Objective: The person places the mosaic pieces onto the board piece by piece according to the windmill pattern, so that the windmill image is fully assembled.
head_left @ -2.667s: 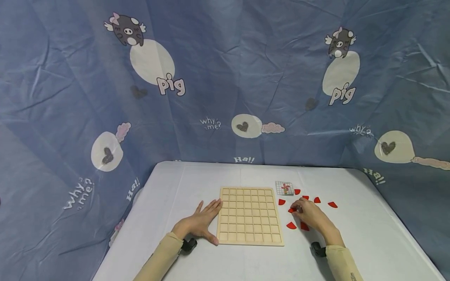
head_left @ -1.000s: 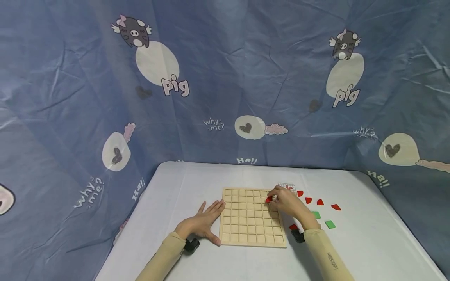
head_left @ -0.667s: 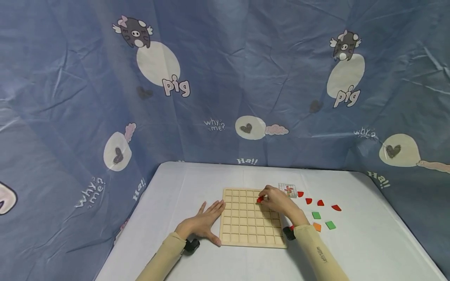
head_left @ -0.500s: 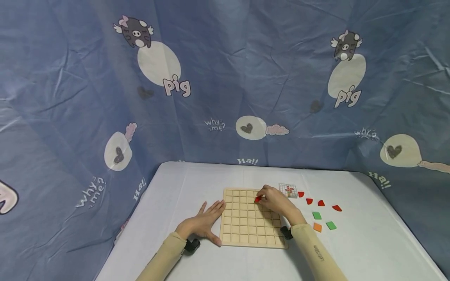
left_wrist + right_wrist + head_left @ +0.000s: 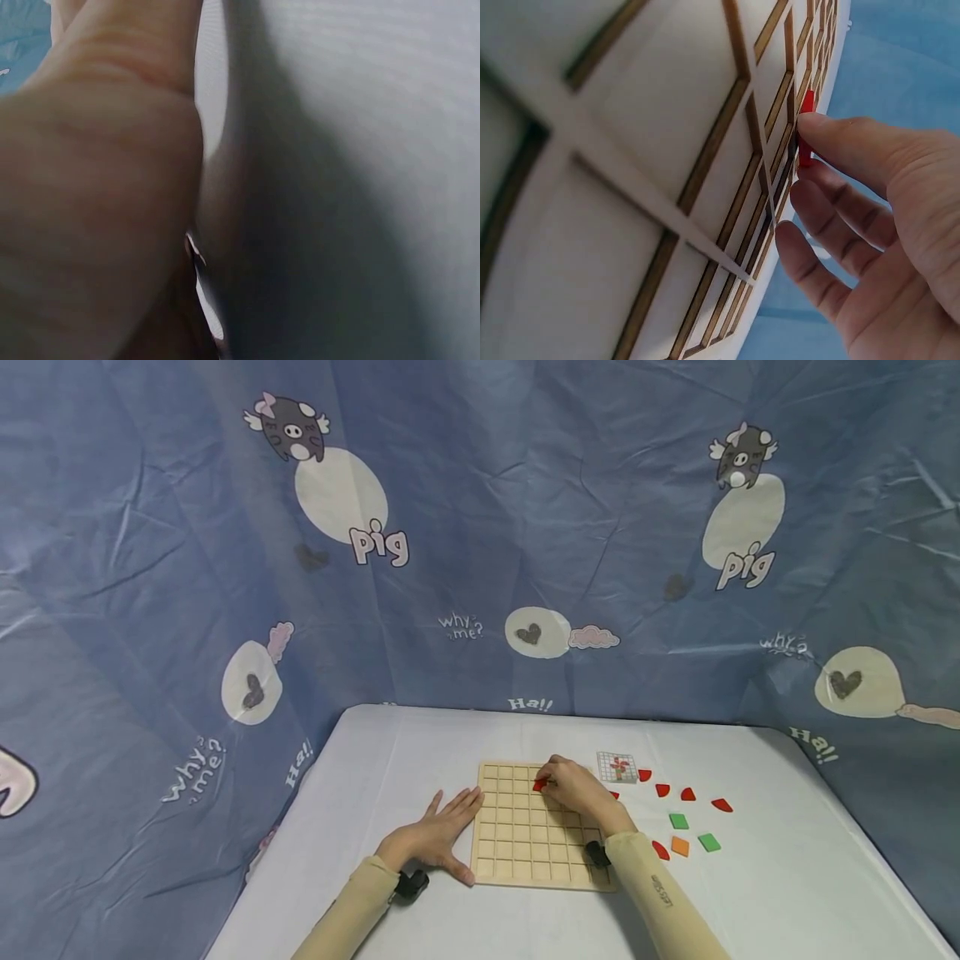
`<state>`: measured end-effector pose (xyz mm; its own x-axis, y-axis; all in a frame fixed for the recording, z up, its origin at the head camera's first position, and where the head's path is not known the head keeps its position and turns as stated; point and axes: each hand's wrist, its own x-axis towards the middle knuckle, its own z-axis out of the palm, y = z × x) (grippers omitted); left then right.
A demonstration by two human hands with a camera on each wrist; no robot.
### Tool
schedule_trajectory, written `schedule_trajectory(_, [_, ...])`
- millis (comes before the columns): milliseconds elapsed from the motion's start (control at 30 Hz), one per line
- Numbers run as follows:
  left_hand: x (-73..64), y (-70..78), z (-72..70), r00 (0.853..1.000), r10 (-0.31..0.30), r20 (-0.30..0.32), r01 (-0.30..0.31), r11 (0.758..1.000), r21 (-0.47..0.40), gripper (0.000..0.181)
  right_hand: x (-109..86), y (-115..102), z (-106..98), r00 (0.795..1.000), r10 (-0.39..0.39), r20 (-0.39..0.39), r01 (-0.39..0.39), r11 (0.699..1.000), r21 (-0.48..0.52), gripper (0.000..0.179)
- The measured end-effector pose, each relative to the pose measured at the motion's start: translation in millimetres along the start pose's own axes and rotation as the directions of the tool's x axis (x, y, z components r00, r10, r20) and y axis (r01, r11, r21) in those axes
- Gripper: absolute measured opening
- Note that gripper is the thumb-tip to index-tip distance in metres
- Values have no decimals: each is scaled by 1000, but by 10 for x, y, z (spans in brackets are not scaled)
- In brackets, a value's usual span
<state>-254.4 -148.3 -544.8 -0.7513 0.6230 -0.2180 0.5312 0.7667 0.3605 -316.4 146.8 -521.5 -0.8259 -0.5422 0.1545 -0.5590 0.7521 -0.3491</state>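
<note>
My right hand (image 5: pixel 577 789) pinches a small red piece (image 5: pixel 539 785) between thumb and fingertips, over the upper middle of the wooden grid board (image 5: pixel 524 849). In the right wrist view the red piece (image 5: pixel 806 139) stands edge-on, close by the board's raised ribs (image 5: pixel 720 150), and the other fingers curve loosely below it. With fingers spread, my left hand (image 5: pixel 431 837) lies at the board's left edge, fingertips and thumb right at the rim. The left wrist view shows mostly the near side of that hand (image 5: pixel 97 187), blurred, beside the white surface.
Right of the board lie several loose red rounded pieces (image 5: pixel 687 794), two green squares (image 5: pixel 678 821) and an orange piece (image 5: pixel 680 846). A pattern card (image 5: pixel 617 767) with a red pinwheel picture lies by the upper right corner. A blue printed cloth (image 5: pixel 465 568) hangs behind the table.
My right hand took a red piece from the loose ones on the right and carried it left over the board, sliding slightly further left in the last second. My left hand stays put.
</note>
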Motion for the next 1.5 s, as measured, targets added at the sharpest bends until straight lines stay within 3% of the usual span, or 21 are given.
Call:
schedule_trajectory(600, [10, 7, 4, 1000, 1, -8, -1, 1000, -5, 137, 0, 11, 16, 1000, 4, 28, -5, 998, 57, 18])
schedule_trajectory(1000, [17, -1, 33, 1000, -2, -8, 2, 1000, 4, 138, -19, 30, 59, 1000, -18, 13, 17, 998, 54, 19])
schedule_trajectory(1500, [-3, 57, 14, 1000, -14, -17, 14, 1000, 26, 137, -6, 27, 46, 1000, 8, 30, -9, 999, 53, 18])
